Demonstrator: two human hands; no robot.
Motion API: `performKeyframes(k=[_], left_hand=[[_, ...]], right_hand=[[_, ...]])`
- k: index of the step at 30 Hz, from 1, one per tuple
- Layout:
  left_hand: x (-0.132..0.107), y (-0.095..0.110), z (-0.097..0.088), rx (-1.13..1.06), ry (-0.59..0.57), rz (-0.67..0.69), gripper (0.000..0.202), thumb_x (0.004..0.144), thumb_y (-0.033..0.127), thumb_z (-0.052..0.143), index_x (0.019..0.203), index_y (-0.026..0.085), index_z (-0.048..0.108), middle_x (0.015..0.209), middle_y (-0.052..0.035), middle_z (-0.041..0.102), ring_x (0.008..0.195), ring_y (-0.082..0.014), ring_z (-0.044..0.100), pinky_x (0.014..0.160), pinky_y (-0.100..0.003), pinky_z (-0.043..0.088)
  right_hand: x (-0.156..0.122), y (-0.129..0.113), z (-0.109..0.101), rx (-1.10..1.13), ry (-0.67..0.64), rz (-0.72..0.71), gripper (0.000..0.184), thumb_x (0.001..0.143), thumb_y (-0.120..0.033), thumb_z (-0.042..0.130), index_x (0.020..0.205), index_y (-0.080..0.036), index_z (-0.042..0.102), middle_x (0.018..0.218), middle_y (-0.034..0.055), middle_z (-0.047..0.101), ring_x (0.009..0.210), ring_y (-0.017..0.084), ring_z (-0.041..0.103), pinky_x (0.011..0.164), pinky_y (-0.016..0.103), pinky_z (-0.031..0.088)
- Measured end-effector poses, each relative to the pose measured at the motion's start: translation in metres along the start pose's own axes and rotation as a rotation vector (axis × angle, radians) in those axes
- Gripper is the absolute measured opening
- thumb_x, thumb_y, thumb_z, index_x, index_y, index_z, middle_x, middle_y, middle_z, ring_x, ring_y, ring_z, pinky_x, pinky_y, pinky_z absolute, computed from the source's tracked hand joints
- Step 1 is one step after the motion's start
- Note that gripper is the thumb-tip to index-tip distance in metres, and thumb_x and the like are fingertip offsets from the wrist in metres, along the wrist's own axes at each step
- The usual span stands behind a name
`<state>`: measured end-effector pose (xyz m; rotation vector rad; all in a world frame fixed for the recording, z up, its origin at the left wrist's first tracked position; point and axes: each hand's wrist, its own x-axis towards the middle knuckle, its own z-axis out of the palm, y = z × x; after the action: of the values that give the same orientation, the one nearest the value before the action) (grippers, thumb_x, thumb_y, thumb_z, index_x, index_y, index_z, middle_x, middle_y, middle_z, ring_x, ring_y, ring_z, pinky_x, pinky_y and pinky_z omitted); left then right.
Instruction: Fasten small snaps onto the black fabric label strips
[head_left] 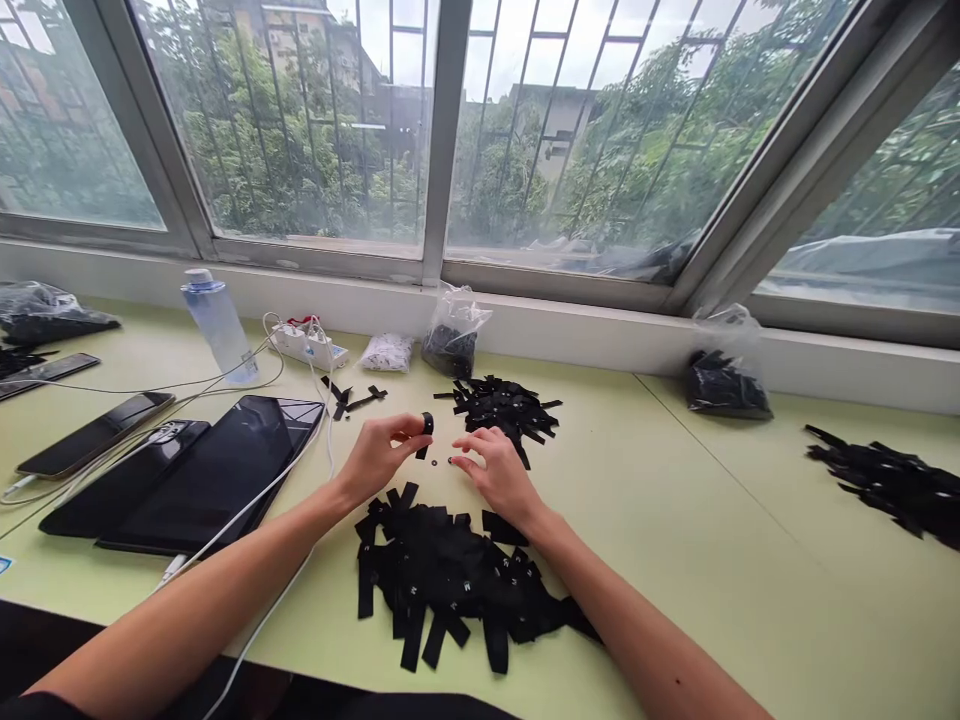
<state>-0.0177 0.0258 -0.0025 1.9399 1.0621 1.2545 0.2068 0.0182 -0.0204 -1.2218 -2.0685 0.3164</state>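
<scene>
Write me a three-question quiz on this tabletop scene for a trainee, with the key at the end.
1. Multiple choice: What does the left hand hold?
a) a phone
b) a black strip
c) a white cable

2. True or false: The water bottle stands to the left of the white power strip.

3. Fill in the blank: Between the power strip and the middle clear bag of dark items lies a small ____ packet.

Key:
1. b
2. True
3. white
</scene>
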Motion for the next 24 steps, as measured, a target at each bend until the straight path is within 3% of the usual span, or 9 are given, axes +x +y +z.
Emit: performKeyframes(k=[10,16,24], left_hand=[[-0.004,0.0,0.008,-0.02,-0.029,-0.049,0.023,0.092,0.038,0.063,0.098,0.017,0.071,0.089,-0.0056,0.077,0.08,-0.0197,0.072,0.078,-0.033,0.059],[-0.007,0.003,0.011,-0.129,-0.066,-0.066,0.027,0.093,0.038,0.061,0.109,0.017,0.067,0.089,-0.0073,0.077,0.079,-0.0188,0.071,0.076,-0.033,0.058],[-0.012,0.012,0.016,-0.16,-0.13,-0.05,0.031,0.096,0.038,0.058,0.118,0.017,0.064,0.092,-0.0072,0.076,0.084,-0.0197,0.071,0.078,-0.034,0.058]], right_hand=[[0.001,-0.003,0.008,-0.055,-0.061,-0.015,0.017,0.087,-0.008,0.066,0.08,-0.022,0.073,0.087,0.0035,0.071,0.089,0.022,0.059,0.088,0.039,0.042],[-0.003,-0.018,-0.005,0.242,0.097,0.057,0.013,0.091,-0.02,0.063,0.089,-0.024,0.075,0.089,0.0023,0.074,0.082,0.019,0.064,0.077,0.033,0.046],[-0.005,-0.037,-0.014,0.45,0.242,0.125,0.005,0.086,-0.025,0.071,0.088,-0.026,0.075,0.09,0.0008,0.075,0.084,0.02,0.065,0.079,0.035,0.046]])
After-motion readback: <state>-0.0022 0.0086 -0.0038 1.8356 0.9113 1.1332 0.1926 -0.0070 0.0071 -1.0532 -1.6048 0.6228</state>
